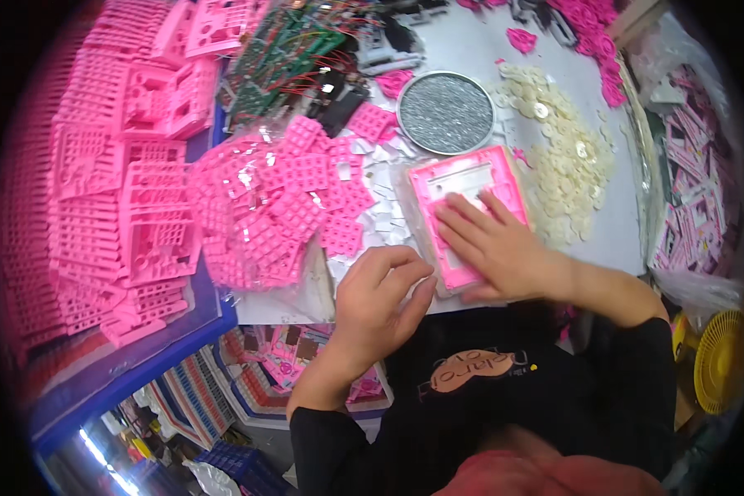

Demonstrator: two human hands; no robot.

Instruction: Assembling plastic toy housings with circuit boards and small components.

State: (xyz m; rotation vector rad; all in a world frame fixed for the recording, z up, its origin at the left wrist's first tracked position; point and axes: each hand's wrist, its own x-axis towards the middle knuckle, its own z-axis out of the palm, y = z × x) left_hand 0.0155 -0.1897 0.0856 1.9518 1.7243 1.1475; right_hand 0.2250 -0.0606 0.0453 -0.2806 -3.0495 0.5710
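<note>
My right hand (496, 248) lies flat, fingers spread, on a pink plastic casing (504, 169) with a white panel inside it. The casing sits in a pale holder (412, 219) near the table's front edge. Just left of it, my left hand (382, 289) hovers with curled fingers, thumb and forefinger close together. Anything it pinches is too small or hidden to make out. Left of the holder are small white pieces (382, 198) and a heap of pink button pads (298, 178), partly in a clear bag. Beyond the casing stands a round tin (446, 112) full of small metal screws.
Stacked pink casings (91, 190) fill a blue-edged surface at left. Circuit boards with red wires (293, 62) lie at the back. Cream-coloured round parts (566, 153) spread to the right. A clear bag of printed pink-and-white pieces (694, 190) stands far right, above a yellow basket (719, 361).
</note>
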